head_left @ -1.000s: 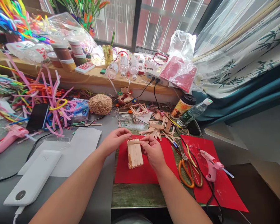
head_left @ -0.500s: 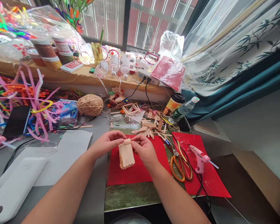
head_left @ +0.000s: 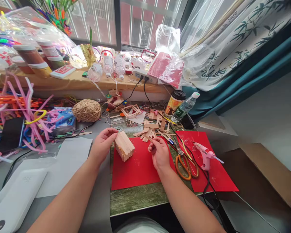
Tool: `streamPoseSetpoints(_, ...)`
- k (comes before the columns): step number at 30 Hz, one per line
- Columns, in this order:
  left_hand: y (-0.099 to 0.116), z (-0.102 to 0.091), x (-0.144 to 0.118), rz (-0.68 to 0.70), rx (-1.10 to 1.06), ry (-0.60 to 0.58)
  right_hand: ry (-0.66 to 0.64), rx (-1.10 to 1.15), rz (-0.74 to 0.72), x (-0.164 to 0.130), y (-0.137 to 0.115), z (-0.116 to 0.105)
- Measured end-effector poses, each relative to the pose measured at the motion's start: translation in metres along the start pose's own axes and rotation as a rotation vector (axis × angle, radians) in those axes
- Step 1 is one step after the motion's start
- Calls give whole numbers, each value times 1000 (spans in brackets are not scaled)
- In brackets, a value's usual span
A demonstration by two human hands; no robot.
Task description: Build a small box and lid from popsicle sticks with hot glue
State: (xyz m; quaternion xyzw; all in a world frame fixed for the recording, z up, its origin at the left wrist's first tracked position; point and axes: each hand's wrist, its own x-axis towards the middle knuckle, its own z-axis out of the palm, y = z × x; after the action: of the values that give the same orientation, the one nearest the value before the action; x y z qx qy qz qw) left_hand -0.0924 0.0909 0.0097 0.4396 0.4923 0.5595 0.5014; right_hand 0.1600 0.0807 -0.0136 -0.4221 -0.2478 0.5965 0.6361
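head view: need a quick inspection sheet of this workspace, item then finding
Surface: red sheets over a dark green board.
Job's things: craft-stick box; single stick, apart from it.
Clutter: stick pile, scissors, pink glue gun, twine ball.
Hands: left hand holds the box; right hand pinches the single stick.
Cables: black cord runs from the glue gun; black plugs sit in a power strip.
Surroundings: barred window, teal curtain, bottles on the sill.

Head-worn, single view; looks forward and steeply down from above the forearms (head_left: 70,191), fairly near. Frames left hand (head_left: 102,146) and right hand (head_left: 159,154) mid-picture over surface (head_left: 135,198), reaching window (head_left: 138,22) at top, probably overexposed thereabouts.
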Motion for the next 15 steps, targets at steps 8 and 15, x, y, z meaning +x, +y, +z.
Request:
streamPoseSetpoints(8, 2, 2, -1, 320, 460, 114, -10, 25, 43, -1, 9, 0)
streamPoseSetpoints(15, 17, -1, -12, 776, 988, -316, -5, 21, 72, -3, 7, -1)
